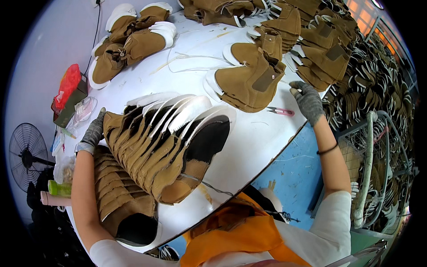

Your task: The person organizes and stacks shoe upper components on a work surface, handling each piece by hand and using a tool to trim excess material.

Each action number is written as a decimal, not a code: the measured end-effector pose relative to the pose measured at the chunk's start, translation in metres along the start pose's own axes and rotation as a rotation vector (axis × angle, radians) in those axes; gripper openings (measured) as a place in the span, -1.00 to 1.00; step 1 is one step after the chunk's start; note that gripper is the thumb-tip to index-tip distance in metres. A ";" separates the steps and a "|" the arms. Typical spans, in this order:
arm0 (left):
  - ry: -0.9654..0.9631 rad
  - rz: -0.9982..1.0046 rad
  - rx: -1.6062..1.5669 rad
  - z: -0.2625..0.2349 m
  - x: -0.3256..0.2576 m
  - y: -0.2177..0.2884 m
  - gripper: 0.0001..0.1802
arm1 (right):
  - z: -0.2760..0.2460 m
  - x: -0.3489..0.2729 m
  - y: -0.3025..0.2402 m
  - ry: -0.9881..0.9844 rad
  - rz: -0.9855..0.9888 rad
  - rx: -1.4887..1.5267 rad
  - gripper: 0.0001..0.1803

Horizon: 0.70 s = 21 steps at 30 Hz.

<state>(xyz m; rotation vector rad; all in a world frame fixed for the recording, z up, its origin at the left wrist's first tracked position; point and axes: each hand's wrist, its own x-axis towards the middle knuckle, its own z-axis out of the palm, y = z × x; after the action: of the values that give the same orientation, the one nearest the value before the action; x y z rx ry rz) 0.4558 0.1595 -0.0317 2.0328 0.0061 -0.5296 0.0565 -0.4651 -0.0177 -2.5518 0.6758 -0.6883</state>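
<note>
White tabletop fills the middle. At nine o'clock, the grey-gloved left hand lies along a nested row of brown shoe uppers toward eight o'clock; how tightly it grips, I cannot tell. Past two o'clock, the right hand, half-open and empty, is beside stacked uppers, pink-handled thread snips at its eight o'clock.

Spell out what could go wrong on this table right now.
1. The big leaning row of nested brown pieces might slump or fan apart; of the two hands, just the left hand is against it, at its left end.
2. The small pink-handled snips lie loose near the right hand and could prick it or get knocked off the table.
</note>
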 end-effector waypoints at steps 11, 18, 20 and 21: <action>0.040 0.105 -0.089 0.028 -0.031 0.017 -0.29 | 0.050 0.084 0.029 -0.078 -0.062 -0.501 -0.70; 0.003 -0.026 -0.182 0.035 -0.051 0.034 -0.32 | 0.080 0.100 0.089 -0.187 -0.070 -0.247 -0.72; -0.034 -0.027 -0.224 0.039 -0.053 0.037 -0.32 | 0.090 0.103 0.101 -0.214 -0.072 -0.229 -0.73; -0.022 0.003 -0.186 0.029 -0.044 0.026 -0.32 | 0.091 0.105 0.100 -0.219 -0.074 -0.215 -0.73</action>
<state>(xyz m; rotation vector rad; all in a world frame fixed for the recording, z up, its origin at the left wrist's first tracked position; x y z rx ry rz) 0.4111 0.1314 -0.0052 1.8456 0.0381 -0.5295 0.1519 -0.5789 -0.1024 -2.8078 0.6118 -0.3674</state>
